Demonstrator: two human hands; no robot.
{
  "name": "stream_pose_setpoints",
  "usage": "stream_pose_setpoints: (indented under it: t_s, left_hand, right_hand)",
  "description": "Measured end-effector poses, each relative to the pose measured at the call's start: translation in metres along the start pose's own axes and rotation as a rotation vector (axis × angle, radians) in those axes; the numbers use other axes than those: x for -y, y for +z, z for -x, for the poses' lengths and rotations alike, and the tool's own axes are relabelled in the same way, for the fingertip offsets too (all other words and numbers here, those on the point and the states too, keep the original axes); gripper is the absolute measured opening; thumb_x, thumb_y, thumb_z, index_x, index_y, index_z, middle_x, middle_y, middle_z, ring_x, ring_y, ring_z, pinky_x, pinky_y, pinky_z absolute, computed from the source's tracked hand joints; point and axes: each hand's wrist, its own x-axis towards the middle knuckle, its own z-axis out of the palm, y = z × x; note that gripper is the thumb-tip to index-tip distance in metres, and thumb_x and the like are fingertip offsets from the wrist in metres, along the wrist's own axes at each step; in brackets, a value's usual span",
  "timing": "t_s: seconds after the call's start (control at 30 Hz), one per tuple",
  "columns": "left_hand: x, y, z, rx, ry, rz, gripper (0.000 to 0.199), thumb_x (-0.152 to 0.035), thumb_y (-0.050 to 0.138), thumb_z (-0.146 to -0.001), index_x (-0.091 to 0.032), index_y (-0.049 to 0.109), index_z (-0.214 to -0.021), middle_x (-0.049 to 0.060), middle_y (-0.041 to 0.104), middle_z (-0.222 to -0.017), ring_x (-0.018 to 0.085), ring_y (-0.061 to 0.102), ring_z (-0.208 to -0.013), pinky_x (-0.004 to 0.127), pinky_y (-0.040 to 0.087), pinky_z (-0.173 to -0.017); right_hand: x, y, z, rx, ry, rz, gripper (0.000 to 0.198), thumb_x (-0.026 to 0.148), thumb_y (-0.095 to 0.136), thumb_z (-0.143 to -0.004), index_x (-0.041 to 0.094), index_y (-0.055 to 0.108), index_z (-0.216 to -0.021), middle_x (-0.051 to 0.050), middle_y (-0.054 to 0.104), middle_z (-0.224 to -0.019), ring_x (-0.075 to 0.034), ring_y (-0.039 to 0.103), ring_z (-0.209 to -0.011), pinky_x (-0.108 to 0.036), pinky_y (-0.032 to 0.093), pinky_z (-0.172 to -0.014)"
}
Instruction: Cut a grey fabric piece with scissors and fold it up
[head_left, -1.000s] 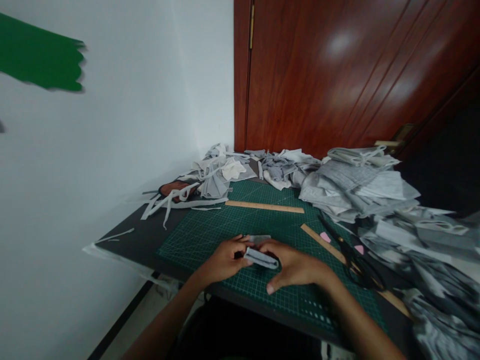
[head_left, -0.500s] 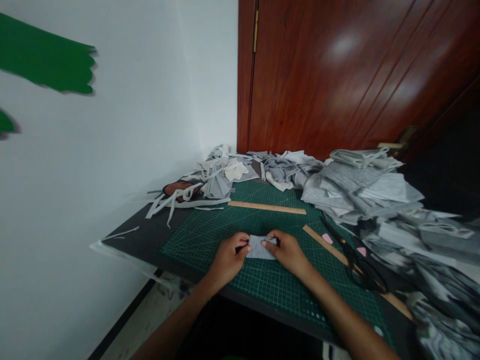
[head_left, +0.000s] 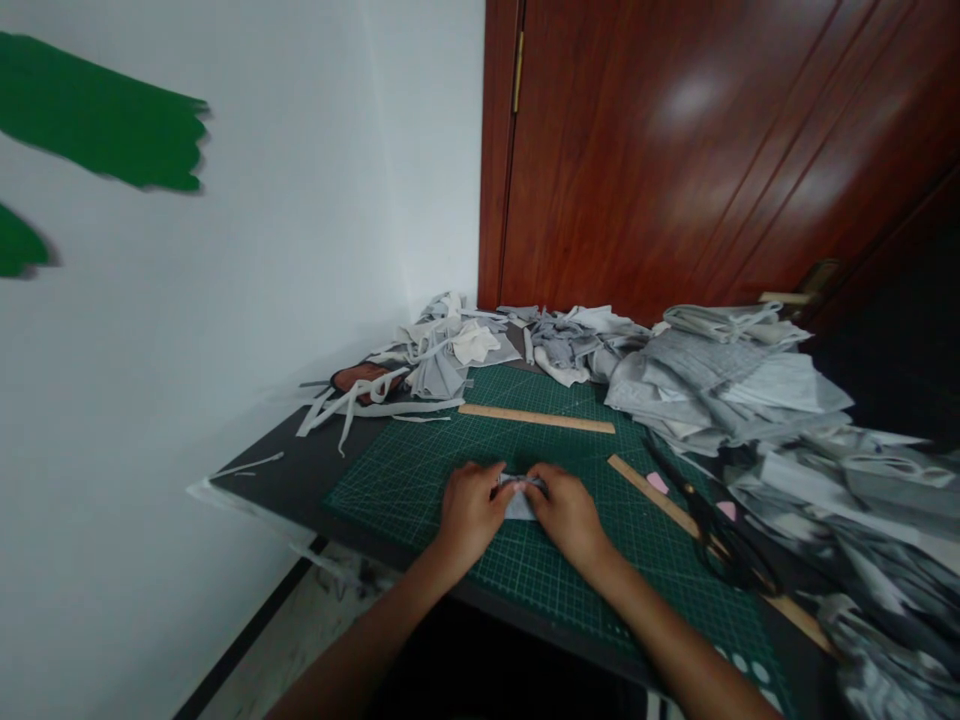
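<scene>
A small light-grey piece of fabric is held between my two hands over the green cutting mat. My left hand grips its left side, and my right hand pinches the right side. Both thumbs meet near its upper edge, where the cloth looks bunched or folded. Part of the fabric is hidden behind my fingers.
One wooden ruler lies across the mat beyond my hands. Black scissors rest over a second ruler at the right, near pink chalk pieces. Fabric piles line the back and right; cloth strips lie left.
My hands have come closer together, thumbs now nearly touching. The fabric between them has gone from lying flat to being bunched at the top, with less of it showing.
</scene>
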Motion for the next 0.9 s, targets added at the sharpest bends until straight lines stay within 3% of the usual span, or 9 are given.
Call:
stream_pose_setpoints:
  t_s: [0.1, 0.17, 0.3, 0.4, 0.47, 0.57, 0.67, 0.8, 0.9]
  left_hand:
    - [-0.004, -0.011, -0.004, 0.1, 0.063, -0.128, 0.025, -0.039, 0.061, -0.094, -0.022, 0.075, -0.083, 0.005, 0.073, -0.079, 0.024, 0.064, -0.085, 0.036, 0.044, -0.08]
    - [-0.003, -0.016, -0.005, 0.137, 0.043, -0.171, 0.023, -0.039, 0.063, -0.093, -0.022, 0.074, -0.082, 0.005, 0.073, -0.079, 0.025, 0.064, -0.088, 0.037, 0.043, -0.08]
    - [0.002, -0.019, -0.01, 0.151, 0.051, -0.195, 0.027, -0.041, 0.069, -0.089, -0.023, 0.072, -0.109, 0.007, 0.071, -0.105, 0.028, 0.06, -0.105, 0.04, 0.045, -0.089]
    - [0.006, -0.018, -0.016, 0.209, 0.172, -0.157, 0.051, -0.032, 0.066, -0.09, -0.024, 0.054, -0.14, 0.008, 0.062, -0.132, 0.029, 0.052, -0.122, 0.043, 0.042, -0.101]
    - [0.006, -0.019, -0.021, 0.299, 0.278, -0.115, 0.055, -0.023, 0.062, -0.091, -0.026, 0.049, -0.144, 0.007, 0.059, -0.137, 0.027, 0.049, -0.126, 0.042, 0.039, -0.107]
    - [0.004, -0.021, -0.034, 0.427, 0.411, -0.09, 0.041, -0.016, 0.06, -0.088, -0.026, 0.06, -0.129, 0.005, 0.06, -0.129, 0.025, 0.052, -0.121, 0.04, 0.039, -0.107]
    - [0.003, -0.02, -0.058, 0.536, 0.465, -0.092, 0.028, -0.026, 0.072, -0.08, -0.024, 0.066, -0.107, 0.004, 0.062, -0.115, 0.024, 0.054, -0.109, 0.037, 0.042, -0.099]
    - [0.005, -0.007, -0.099, 0.721, 0.525, 0.035, 0.032, -0.049, 0.073, -0.079, -0.019, 0.066, -0.086, 0.0, 0.056, -0.086, 0.018, 0.055, -0.086, 0.029, 0.043, -0.083]
    - [0.005, 0.005, -0.125, 0.9, 0.484, 0.246, 0.048, -0.062, 0.06, -0.086, -0.017, 0.06, -0.068, -0.002, 0.048, -0.069, 0.013, 0.048, -0.066, 0.025, 0.037, -0.063]
  right_hand:
    - [0.002, -0.001, 0.001, -0.008, 0.051, 0.154, 0.017, 0.031, 0.057, -0.097, 0.022, 0.068, -0.106, -0.007, 0.073, -0.099, -0.024, 0.069, -0.089, -0.03, 0.045, -0.073]
    - [0.002, -0.002, 0.001, -0.028, 0.067, 0.243, 0.027, 0.04, 0.056, -0.098, 0.021, 0.067, -0.115, -0.008, 0.072, -0.102, -0.025, 0.069, -0.088, -0.031, 0.045, -0.071]
    - [-0.004, -0.004, -0.003, -0.063, -0.033, 0.347, 0.034, 0.047, 0.056, -0.098, 0.018, 0.069, -0.107, -0.013, 0.067, -0.105, -0.029, 0.065, -0.097, -0.036, 0.046, -0.079]
    - [-0.01, -0.002, -0.007, -0.06, -0.109, 0.293, 0.026, 0.043, 0.06, -0.096, 0.018, 0.067, -0.094, -0.011, 0.067, -0.101, -0.029, 0.062, -0.097, -0.039, 0.045, -0.085]
    - [-0.014, 0.001, -0.007, -0.056, -0.123, 0.231, 0.022, 0.04, 0.061, -0.095, 0.019, 0.064, -0.091, -0.009, 0.066, -0.095, -0.028, 0.061, -0.093, -0.039, 0.044, -0.083]
    - [-0.017, 0.003, -0.006, -0.039, -0.151, 0.129, 0.017, 0.035, 0.057, -0.098, 0.02, 0.057, -0.09, -0.006, 0.066, -0.086, -0.026, 0.062, -0.084, -0.036, 0.044, -0.077]
    - [-0.02, 0.001, -0.006, -0.017, -0.157, -0.021, 0.012, 0.03, 0.051, -0.099, 0.022, 0.052, -0.091, -0.003, 0.065, -0.08, -0.023, 0.063, -0.077, -0.034, 0.044, -0.072]
    - [-0.03, -0.007, -0.01, -0.023, -0.136, -0.254, 0.009, 0.028, 0.047, -0.098, 0.022, 0.051, -0.103, -0.003, 0.067, -0.086, -0.022, 0.067, -0.076, -0.03, 0.047, -0.068]
    - [-0.04, -0.014, -0.017, -0.048, -0.136, -0.344, 0.03, 0.026, 0.046, -0.097, 0.021, 0.05, -0.126, -0.006, 0.07, -0.099, -0.022, 0.069, -0.087, -0.032, 0.051, -0.076]
